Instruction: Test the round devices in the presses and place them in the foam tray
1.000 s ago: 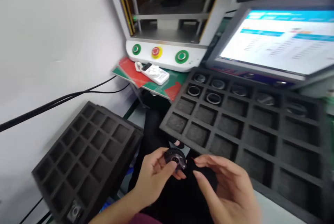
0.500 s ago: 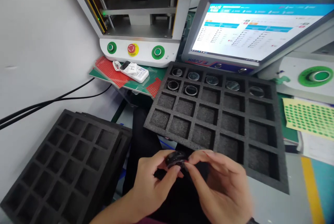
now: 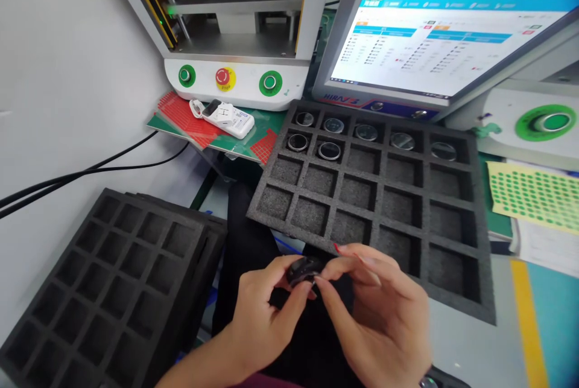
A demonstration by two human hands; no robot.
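A small round black part (image 3: pixel 302 270) sits between both of my hands, low in the middle of the view. My left hand (image 3: pixel 262 315) pinches it from the left with thumb and fingers. My right hand (image 3: pixel 375 315) closes its fingertips on the part's right side. Just beyond them lies a black foam tray (image 3: pixel 456 243) with square pockets. Several round parts (image 3: pixel 329 150) fill the pockets along its far edge and its near rows hold nothing.
A stack of black foam trays (image 3: pixel 108 279) lies at the lower left. A white press machine (image 3: pixel 235 77) with green and red buttons stands behind. A white handheld device (image 3: pixel 222 115) rests on a green mat. A monitor (image 3: pixel 434 44) and a green-dot sticker sheet (image 3: pixel 536 195) are on the right.
My right hand came in from open fingers and closed on the black part held by my left hand. The view swung right and steadied.
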